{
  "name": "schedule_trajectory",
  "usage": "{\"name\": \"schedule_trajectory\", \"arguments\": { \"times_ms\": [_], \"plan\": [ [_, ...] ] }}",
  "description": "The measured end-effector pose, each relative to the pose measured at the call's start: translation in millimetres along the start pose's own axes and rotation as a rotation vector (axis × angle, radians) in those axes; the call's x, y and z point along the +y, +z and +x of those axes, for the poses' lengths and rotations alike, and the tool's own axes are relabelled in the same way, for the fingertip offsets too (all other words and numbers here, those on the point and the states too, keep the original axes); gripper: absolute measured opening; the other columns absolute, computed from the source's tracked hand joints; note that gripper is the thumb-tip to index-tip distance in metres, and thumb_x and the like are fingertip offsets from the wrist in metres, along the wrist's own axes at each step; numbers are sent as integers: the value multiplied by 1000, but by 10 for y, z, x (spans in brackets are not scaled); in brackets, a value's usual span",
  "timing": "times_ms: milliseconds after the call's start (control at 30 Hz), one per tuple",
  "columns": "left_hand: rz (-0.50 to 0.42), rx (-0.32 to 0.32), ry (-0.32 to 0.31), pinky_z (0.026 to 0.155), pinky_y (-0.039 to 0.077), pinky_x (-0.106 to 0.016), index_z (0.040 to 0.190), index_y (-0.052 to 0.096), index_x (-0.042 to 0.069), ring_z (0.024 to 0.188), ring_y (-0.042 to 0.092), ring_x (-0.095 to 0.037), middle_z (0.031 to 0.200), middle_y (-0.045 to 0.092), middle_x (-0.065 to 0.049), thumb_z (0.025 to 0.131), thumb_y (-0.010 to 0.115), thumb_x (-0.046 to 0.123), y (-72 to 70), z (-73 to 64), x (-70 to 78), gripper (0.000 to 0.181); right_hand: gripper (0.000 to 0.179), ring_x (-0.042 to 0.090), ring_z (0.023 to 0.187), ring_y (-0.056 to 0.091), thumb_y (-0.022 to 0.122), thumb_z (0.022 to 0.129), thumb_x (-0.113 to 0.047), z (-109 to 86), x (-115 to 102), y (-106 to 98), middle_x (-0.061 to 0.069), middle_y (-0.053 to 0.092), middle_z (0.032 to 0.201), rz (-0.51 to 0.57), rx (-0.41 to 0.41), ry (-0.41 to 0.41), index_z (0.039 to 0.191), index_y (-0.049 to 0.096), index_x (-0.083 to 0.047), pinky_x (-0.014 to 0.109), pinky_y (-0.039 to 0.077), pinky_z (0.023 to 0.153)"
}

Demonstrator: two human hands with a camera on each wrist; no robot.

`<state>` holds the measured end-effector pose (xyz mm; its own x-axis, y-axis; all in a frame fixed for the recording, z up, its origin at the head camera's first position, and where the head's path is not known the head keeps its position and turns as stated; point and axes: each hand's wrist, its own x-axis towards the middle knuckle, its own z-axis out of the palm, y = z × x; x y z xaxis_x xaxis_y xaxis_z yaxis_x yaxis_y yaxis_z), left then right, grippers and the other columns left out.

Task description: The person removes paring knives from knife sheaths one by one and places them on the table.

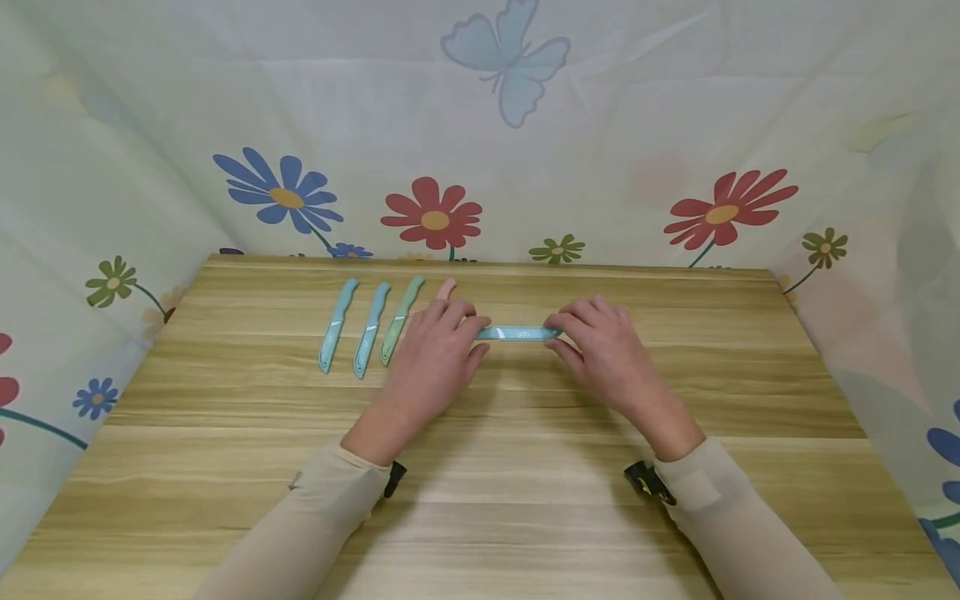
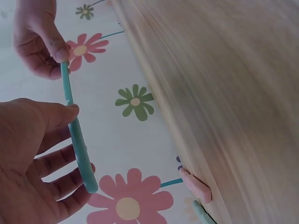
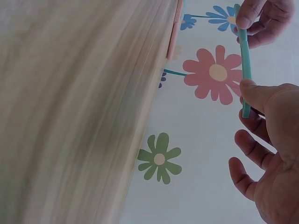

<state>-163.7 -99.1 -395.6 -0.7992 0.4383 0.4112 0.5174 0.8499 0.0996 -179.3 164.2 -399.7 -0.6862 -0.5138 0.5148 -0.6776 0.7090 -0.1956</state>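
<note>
Held level in the air above the table is a light-blue knife [image 1: 517, 333] in a sheath of similar colour. My left hand [image 1: 431, 354] pinches its handle end, with the thumb across the handle [image 2: 80, 144] in the left wrist view. At the other end my right hand [image 1: 611, 354] pinches the sheath tip between thumb and index finger, its other fingers spread loosely in the right wrist view. Left of the hands lie two blue knives [image 1: 337, 325], a green knife [image 1: 402, 321] and a pink knife [image 1: 447, 288], mostly covered by my left hand.
The knives rest on a wood-grain table [image 1: 735, 375], handles toward its far edge. Behind and beside it hangs a pale cloth [image 1: 337, 100] printed with flowers and a butterfly. Dark straps [image 1: 648, 483] sit at both wrists over beige sleeves.
</note>
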Motion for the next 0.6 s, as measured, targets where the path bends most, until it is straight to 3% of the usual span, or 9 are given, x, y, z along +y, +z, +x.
{"name": "schedule_trajectory", "arguments": {
  "times_ms": [400,600],
  "plan": [
    [23,26,14,98,54,-49,120,79,9,153,38,-38,113,67,-9,96,82,18,10,-4,10,25,24,31,107,59,84,93,-21,-8,-11,6,6,70,113,-3,-5,2,113,76,-9,51,48,82],
    [32,21,16,96,54,-48,119,79,9,153,37,-38,113,66,-9,97,80,16,8,-11,10,24,25,30,108,59,85,93,-20,-10,-24,6,6,70,113,7,-21,11,113,76,-9,54,49,87]
  ]
}}
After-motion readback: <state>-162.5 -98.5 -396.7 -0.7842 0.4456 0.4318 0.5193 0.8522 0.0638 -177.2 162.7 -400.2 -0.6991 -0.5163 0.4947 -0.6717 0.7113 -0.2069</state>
